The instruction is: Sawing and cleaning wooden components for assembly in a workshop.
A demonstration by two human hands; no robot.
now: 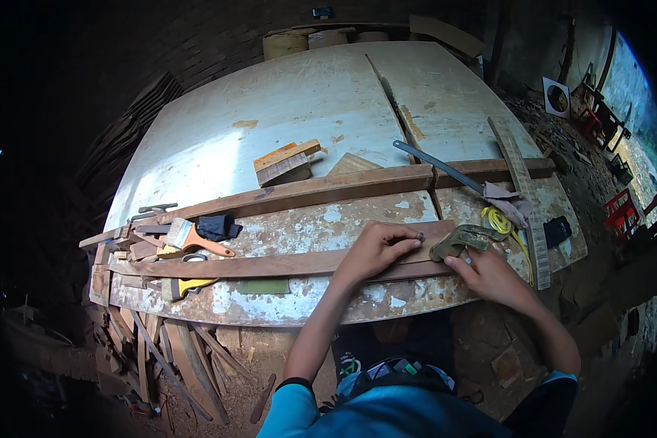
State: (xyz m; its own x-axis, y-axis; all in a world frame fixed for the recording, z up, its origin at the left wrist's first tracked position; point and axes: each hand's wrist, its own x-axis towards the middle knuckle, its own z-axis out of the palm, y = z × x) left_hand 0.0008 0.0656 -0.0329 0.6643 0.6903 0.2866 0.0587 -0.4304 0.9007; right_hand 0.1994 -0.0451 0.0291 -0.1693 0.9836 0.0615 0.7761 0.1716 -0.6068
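Tool (469,238) fills curled right hand (495,279); left hand (376,250) pinches dark bit (421,236).

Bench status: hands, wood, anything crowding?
Left hand pinches small dark piece; right hand grips green tool. Long wooden strip runs beneath left hand. Yellow coil lies just beyond right hand.

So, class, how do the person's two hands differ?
The left hand pinches a small dark piece; the right hand holds a larger green tool. The left hand's piece barely shows; the right hand's tool sticks out plainly. Both are bare, close to brown wood.
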